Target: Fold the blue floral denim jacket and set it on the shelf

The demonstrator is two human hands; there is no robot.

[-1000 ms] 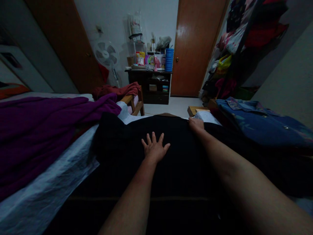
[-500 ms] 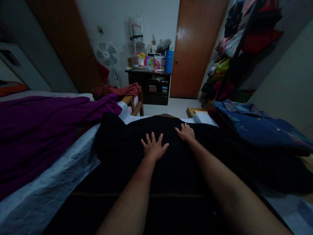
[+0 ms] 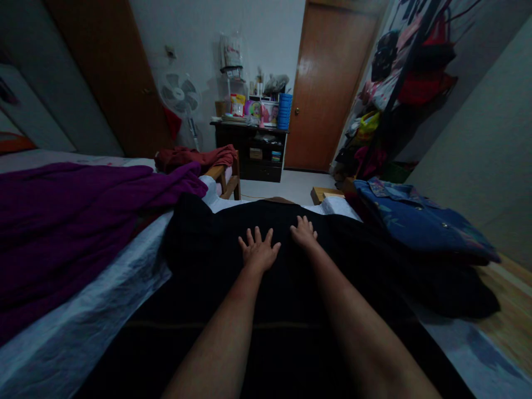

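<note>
A black long-sleeved garment (image 3: 274,293) lies spread out face down or face up, I cannot tell which, on a bed with a grey-white sheet (image 3: 120,282). My left hand (image 3: 260,252) rests flat on its upper middle, fingers spread. Just to the right, my right hand (image 3: 304,233) is also laid on the black cloth, fingers stretched forward and apart. Neither hand holds anything. One dark sleeve is bunched at the left shoulder side; the other stretches out to the right, partly under a folded blue denim garment (image 3: 419,221).
A purple blanket (image 3: 83,233) covers the left side. Beyond the bed stand a dark cabinet (image 3: 249,155) loaded with items, a white fan (image 3: 179,94) and a brown door (image 3: 328,88). Bags (image 3: 424,83) hang on a rack at the right.
My right hand has slid left across the black garment, closer to my left hand. My left hand stays nearly in place. The view has turned slightly right.
</note>
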